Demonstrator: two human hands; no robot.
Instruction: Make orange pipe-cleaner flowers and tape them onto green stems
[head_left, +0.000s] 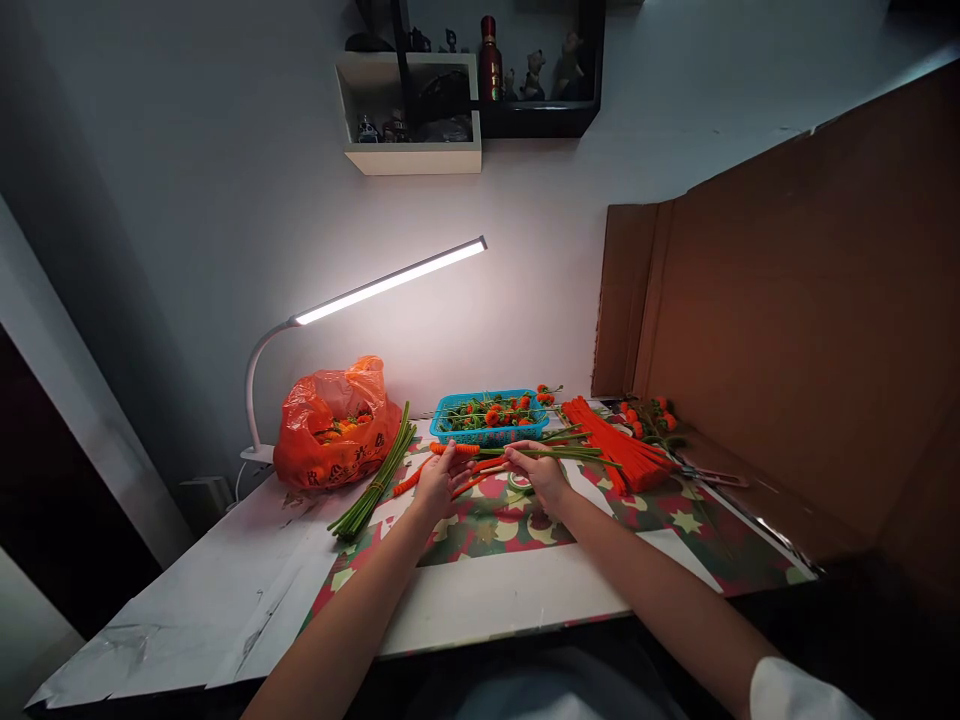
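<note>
Between finger and thumb, my left hand point(441, 482) pinches a tightly wound orange pipe-cleaner coil point(463, 450). My right hand point(541, 474) is closed on thin green stems point(577, 453), which stretch out to the right; one runs left to the coil. Whether the stem enters the coil is too small to tell. More orange pipe-cleaner pieces point(409, 482) lie under and beside my left hand. A roll of green tape point(519, 482) rests just left of my right hand. Past that hand lies a thick bundle of orange pipe cleaners point(619, 450).
Behind my hands stands a blue basket point(491, 435) of orange flowers. To the left are a bundle of green stems point(375, 482) and an orange plastic bag point(330, 430). Scissors point(716, 477) lie right, near a cardboard wall point(787, 300). A lit lamp point(390, 280) hangs above.
</note>
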